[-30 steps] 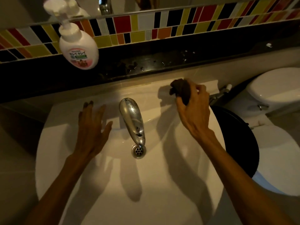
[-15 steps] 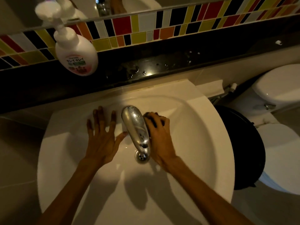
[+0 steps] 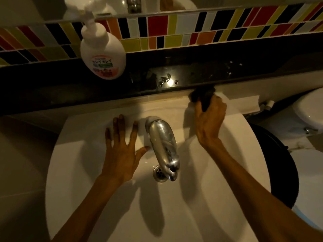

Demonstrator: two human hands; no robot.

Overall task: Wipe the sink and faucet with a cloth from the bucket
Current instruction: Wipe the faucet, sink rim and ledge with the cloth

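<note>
Two hands at the sink, cloth up at the back edge

A dark cloth [image 3: 203, 97] is clamped in the grip of the right hand [image 3: 208, 119] and pressed against the far right corner of the white sink [image 3: 201, 198], right where it meets the black ledge [image 3: 174, 74]. The left hand [image 3: 120, 152] is laid flat, fingers spread apart, on the sink's back rim just beside the chrome faucet [image 3: 162, 142]. A soap bottle [image 3: 103, 55] is parked on the ledge, far left.
</note>
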